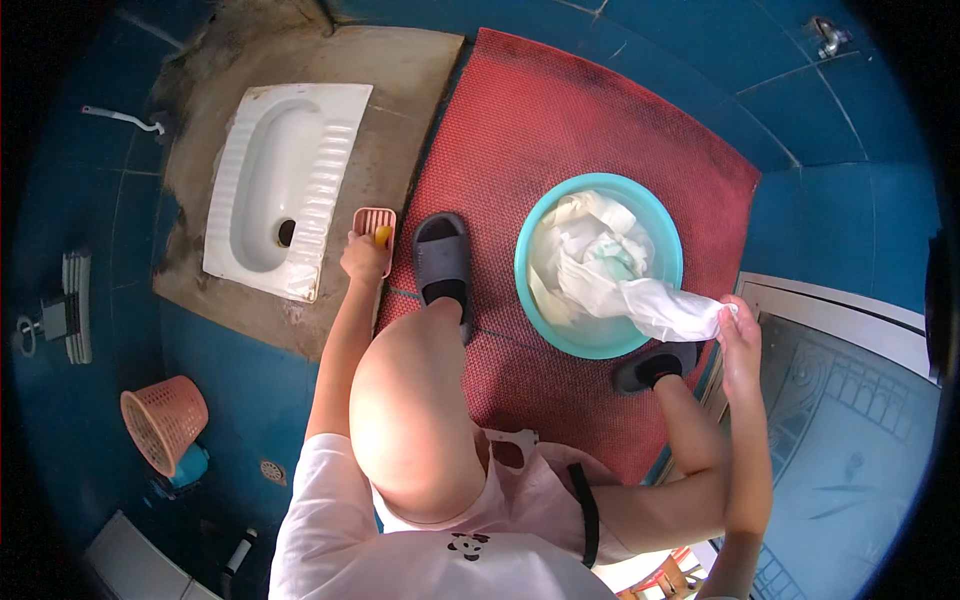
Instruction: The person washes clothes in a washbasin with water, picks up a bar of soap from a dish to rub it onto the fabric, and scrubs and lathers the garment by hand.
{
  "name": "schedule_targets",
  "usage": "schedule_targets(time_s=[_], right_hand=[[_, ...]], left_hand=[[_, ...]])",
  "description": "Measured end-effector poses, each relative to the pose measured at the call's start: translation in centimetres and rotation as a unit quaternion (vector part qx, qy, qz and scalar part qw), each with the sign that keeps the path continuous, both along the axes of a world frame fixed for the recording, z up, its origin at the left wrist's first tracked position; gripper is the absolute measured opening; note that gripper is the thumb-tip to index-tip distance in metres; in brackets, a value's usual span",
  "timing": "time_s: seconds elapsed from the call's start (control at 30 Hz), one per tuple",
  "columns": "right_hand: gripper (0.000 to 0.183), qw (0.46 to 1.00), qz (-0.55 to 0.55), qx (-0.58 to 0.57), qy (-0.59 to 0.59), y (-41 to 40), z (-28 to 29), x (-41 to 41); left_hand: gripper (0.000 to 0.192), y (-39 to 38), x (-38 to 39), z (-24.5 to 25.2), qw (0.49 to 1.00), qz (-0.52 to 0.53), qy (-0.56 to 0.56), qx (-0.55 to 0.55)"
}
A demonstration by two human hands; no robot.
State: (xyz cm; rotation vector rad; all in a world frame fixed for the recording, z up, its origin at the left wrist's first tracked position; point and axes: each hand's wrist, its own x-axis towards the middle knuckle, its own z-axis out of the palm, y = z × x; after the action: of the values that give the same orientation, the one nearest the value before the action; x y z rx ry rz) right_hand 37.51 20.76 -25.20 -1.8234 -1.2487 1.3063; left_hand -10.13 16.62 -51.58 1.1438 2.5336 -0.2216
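My left hand (364, 257) is at a pink slotted soap dish (375, 215) on the raised concrete ledge. Its fingers close around a small yellow piece, probably soap (383, 236), and partly hide it. On the other side, my right hand (739, 330) pinches one end of a wet white cloth (671, 307). That end is drawn out over the rim of a turquoise plastic basin (523, 281). The rest of the cloth lies bunched in cloudy water inside the basin, with a pale green patch among its folds.
A white squat toilet (289, 169) is set in the concrete ledge (409, 82). Red matting (517, 112) covers the floor under the basin and my slippers (441, 255). A wall tap (829, 37), a glazed door (847, 435) and a pink basket (169, 420) stand around.
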Motion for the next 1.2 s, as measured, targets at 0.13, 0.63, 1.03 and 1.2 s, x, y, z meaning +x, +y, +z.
schedule_targets(time_s=[0.13, 0.63, 1.03, 1.2], right_hand=[[0.017, 1.0, -0.012, 0.006, 0.009, 0.0, -0.2, 0.3], [0.015, 0.999, 0.017, -0.003, 0.031, -0.5, 1.0, 1.1], [0.011, 0.994, 0.029, 0.011, 0.106, -1.2, -0.2, 3.4], [0.012, 0.989, 0.045, 0.004, 0.141, -0.5, -2.2, 3.5]], left_hand=[[0.03, -0.2, 0.2, 0.6, 1.0, -0.017, 0.006, 0.026], [0.035, 7.4, -1.9, 22.3, 0.787, -0.077, -0.606, -0.081], [0.051, 14.0, 21.5, 20.1, 0.643, -0.201, -0.718, -0.176], [0.039, 13.2, 27.3, 4.4, 0.853, -0.328, -0.404, -0.044]])
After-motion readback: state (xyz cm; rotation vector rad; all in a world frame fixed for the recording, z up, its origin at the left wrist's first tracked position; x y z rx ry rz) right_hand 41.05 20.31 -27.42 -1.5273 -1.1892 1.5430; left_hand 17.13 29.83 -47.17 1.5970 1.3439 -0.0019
